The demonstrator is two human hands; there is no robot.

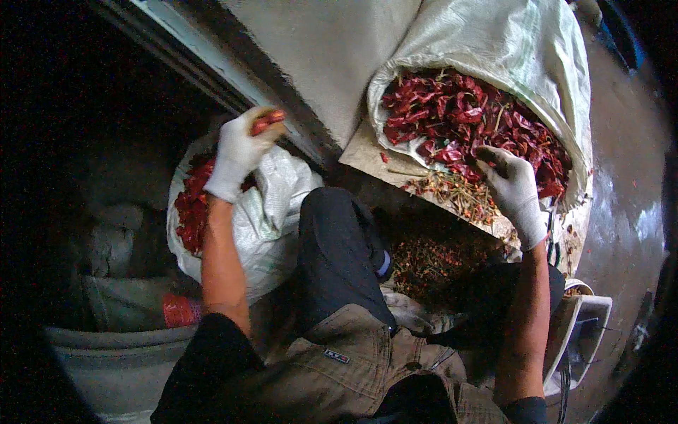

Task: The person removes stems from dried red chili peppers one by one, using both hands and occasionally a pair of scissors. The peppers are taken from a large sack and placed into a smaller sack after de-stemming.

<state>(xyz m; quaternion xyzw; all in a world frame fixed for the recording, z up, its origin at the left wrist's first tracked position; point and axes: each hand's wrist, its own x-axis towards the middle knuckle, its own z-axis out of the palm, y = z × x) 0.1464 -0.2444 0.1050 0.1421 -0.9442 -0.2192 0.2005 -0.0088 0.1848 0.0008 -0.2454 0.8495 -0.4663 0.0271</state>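
My left hand (pixel 241 148), in a white knit glove, is raised over the left woven sack (pixel 280 233) with a red dried chili pepper (pixel 266 123) gripped in its fingers. Dark red dried chilies (pixel 190 212) fill that sack's mouth. At the right, a larger white woven sack (pixel 535 42) lies with its mouth toward me, full of dried chilies (pixel 450 106). My right hand (pixel 511 183), also gloved, reaches to the lower edge of this pile. Its fingertips are against the chilies, and whether they hold one is unclear.
Broken stems and seeds (pixel 461 196) lie on a pale board (pixel 371 151) below the large sack. More stem scraps (pixel 434 265) are heaped between my legs. A white plastic container (pixel 582 328) stands at lower right. A metal rail (pixel 217 63) runs diagonally at upper left.
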